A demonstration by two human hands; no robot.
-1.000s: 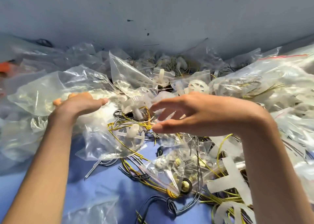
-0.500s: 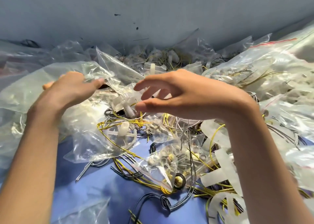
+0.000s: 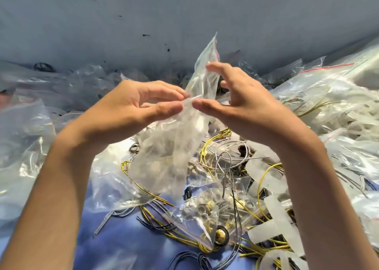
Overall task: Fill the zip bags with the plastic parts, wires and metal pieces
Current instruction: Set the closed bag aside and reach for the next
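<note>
A clear zip bag (image 3: 174, 146) with a red strip near its top hangs lifted in front of me, looking empty. My left hand (image 3: 131, 109) pinches its edge between thumb and fingertips. My right hand (image 3: 244, 105) pinches the same edge with its thumb, the other fingers spread behind the plastic. Below lie yellow and grey wires (image 3: 229, 155), white plastic parts (image 3: 274, 214) and a small bag of metal pieces (image 3: 205, 212) on the blue surface (image 3: 127, 245).
Heaps of filled clear zip bags (image 3: 332, 105) rise at the right, and crumpled bags (image 3: 30, 130) lie at the left. A grey wall (image 3: 143, 19) stands close behind. Dark wire loops (image 3: 196, 259) lie near the front edge.
Both hands rose from the pile and came together. They now hold up one clear zip bag between them, which was not lifted before.
</note>
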